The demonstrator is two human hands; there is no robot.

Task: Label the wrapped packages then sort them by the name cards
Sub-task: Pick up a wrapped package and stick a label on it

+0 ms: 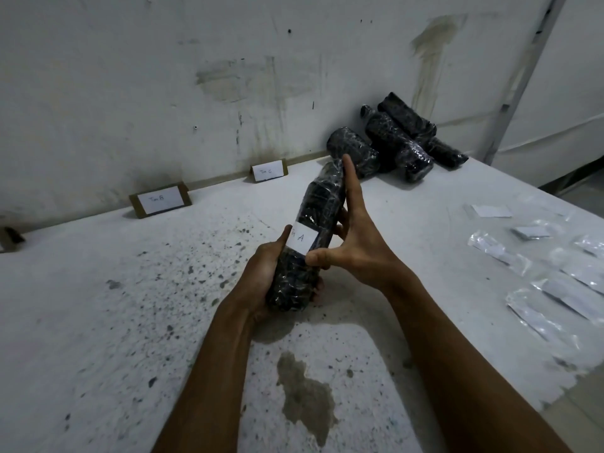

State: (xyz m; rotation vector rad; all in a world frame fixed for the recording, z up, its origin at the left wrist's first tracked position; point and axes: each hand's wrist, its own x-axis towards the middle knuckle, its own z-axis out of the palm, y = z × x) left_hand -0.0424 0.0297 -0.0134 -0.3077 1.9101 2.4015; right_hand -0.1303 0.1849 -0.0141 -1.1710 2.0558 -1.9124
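Observation:
A long black package wrapped in clear film (316, 210) is held above the table, tilted away from me. It carries a white label (303, 239) with a handwritten A. My left hand (268, 276) grips its lower end from the left, thumb by the label. My right hand (351, 237) lies along its right side, forefinger straight up the package, thumb pressing just below the label. Three more wrapped packages (397, 142) lie piled at the back right by the wall. Name cards B (159, 200) and C (268, 171) lean against the wall.
The white speckled table (137, 305) has a dark stain (305, 390) near me. Several loose labels in clear sleeves (552, 282) lie along its right edge. Another card's corner (9, 238) shows at far left. The wall runs close behind the cards.

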